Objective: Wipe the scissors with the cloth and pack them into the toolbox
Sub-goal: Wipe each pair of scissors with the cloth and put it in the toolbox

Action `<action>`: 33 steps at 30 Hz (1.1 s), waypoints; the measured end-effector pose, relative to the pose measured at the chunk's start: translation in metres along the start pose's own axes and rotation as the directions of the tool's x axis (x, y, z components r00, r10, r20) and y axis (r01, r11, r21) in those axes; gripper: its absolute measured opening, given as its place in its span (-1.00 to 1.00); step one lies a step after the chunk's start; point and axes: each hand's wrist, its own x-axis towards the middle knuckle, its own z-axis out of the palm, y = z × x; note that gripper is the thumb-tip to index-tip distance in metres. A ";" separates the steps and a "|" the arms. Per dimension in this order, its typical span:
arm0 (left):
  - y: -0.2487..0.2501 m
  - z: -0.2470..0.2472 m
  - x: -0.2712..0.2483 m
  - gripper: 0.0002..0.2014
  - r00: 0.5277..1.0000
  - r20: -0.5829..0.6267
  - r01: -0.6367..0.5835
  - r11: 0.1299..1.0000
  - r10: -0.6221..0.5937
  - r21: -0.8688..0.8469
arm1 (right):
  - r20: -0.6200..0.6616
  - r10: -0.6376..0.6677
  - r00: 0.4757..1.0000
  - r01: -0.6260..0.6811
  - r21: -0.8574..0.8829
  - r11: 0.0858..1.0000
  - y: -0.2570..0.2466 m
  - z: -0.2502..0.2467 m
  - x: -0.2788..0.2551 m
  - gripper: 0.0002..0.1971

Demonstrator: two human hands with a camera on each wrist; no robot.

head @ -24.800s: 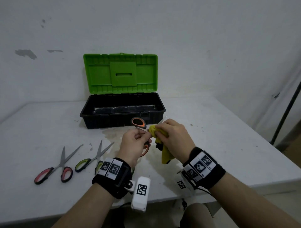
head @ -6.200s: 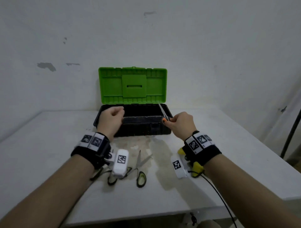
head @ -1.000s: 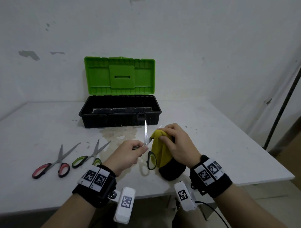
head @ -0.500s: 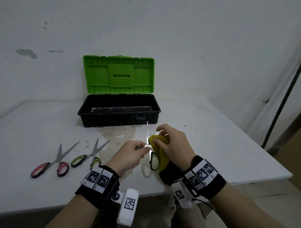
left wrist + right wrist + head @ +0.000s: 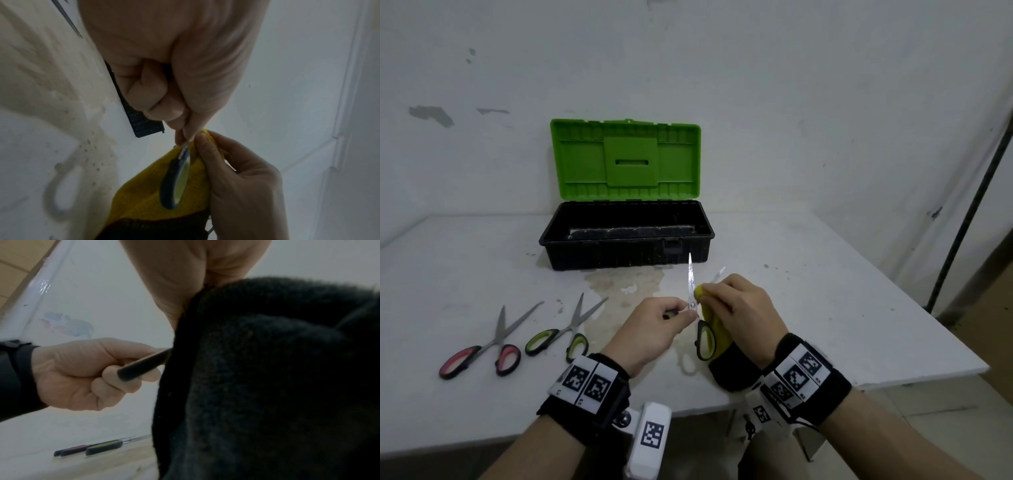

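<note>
**Open scissors held over the table edge, cloth pinched on one blade**

Nearest the camera, well in front of the toolbox (image 5: 626,236), the left hand (image 5: 654,329) is curled round one handle of the green-handled scissors in hand (image 5: 691,291), its thumb and fingertips closed near the pivot; the right wrist view shows that dark handle end jutting from the curled fingers (image 5: 131,374); the scissors stand open, one blade pointing up toward the toolbox's front wall, the other slanting away to the right behind the right hand (image 5: 743,311); the free handle loop hangs down against the cloth (image 5: 714,337).

The right hand pinches the yellow part of the cloth around the slanted blade beside the pivot, fingers curled on the fabric; the cloth's black lower part hangs down to the table (image 5: 825,308).

Left of the hands, still in front of the toolbox, two more pairs lie flat and open on the table: the spare green-handled scissors (image 5: 565,330), and further left the red-handled scissors (image 5: 489,349), blades pointing toward the toolbox.

Between these and the toolbox the tabletop carries a brownish stain (image 5: 626,284).

Farthest, the toolbox sits with its black tray open and its green lid (image 5: 626,159) standing upright against the wall (image 5: 791,102).
</note>
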 end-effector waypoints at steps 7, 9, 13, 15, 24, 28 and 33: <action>-0.005 -0.004 -0.002 -0.79 1.000 0.009 0.028 0.999 -0.028 0.037 | -0.143 0.129 0.981 -0.131 0.000 0.991 0.019 -0.021 0.018 -0.86; -0.005 -0.005 -0.001 -0.80 0.999 0.008 0.051 0.999 -0.051 0.001 | -0.102 0.063 0.993 -0.061 0.018 0.998 0.008 -0.020 0.010 -0.88; -0.001 -0.004 -0.001 -0.74 0.999 0.015 0.036 0.999 -0.036 -0.026 | 0.015 -0.005 1.000 0.004 0.030 1.000 -0.007 -0.006 -0.005 -0.87; 0.000 -0.003 -0.003 -0.71 0.999 0.032 -0.005 1.000 0.004 0.003 | 0.028 0.005 1.000 -0.005 0.014 1.000 -0.007 0.000 -0.006 -0.87; -0.006 -0.007 -0.010 -0.76 1.000 0.014 -0.023 0.995 0.021 0.098 | -0.043 0.247 0.968 -0.250 -0.077 0.965 0.022 -0.020 0.020 -0.83; -0.005 -0.008 -0.006 -0.74 1.000 -0.005 0.003 0.998 -0.003 0.070 | -0.028 0.149 0.989 -0.149 -0.027 0.988 0.000 -0.023 0.005 -0.85; -0.003 -0.005 -0.005 -0.72 0.999 0.039 -0.031 0.997 0.028 0.075 | 0.072 0.077 0.994 -0.075 -0.019 0.997 -0.014 0.000 -0.009 -0.86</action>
